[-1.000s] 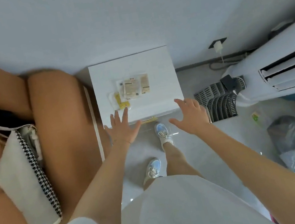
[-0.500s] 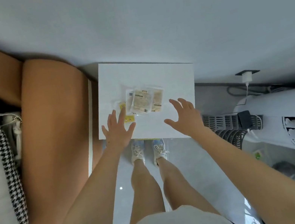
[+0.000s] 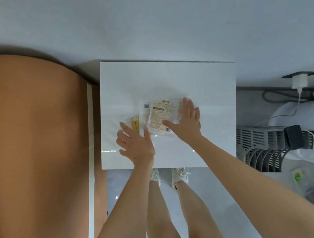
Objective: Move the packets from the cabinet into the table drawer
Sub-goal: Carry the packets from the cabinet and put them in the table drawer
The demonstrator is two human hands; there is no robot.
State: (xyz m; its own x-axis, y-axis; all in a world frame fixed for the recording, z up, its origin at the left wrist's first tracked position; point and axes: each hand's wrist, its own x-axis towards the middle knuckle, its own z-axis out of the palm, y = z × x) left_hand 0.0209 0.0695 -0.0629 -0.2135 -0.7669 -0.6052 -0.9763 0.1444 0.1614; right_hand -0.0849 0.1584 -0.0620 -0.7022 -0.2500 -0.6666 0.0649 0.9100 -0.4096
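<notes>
**Hands down on the packets, pickup not closed yet**

Head view: the only view. You stand at a white bench (image 3: 199, 90) pushed against the wall; your shoes (image 3: 179, 174) show just under its near edge. The packets (image 3: 158, 116) lie in a loose overlapping pile near the middle of the bench top, clear-wrapped with beige printed labels. A smaller yellow packet (image 3: 135, 123) sits at the pile's left edge, partly under your fingers.

Your left hand (image 3: 135, 143) is open, fingers spread, lying over the pile's left side and the yellow packet. Your right hand (image 3: 186, 122) is also open, palm down, flat on the pile's right side. Neither has curled around anything, so nothing is held.

Step in hand, as I judge it: gathering the pile from both sides before lifting. A drawer isn't visible in this view, nor a cabinet interior, so I can't tell where the drop goes.

Next move likely calls for sliding both hands inward to bunch the pile, then pinching under the edges. The wrappers look slick and thin; the yellow one could slip out on the left.
</notes>
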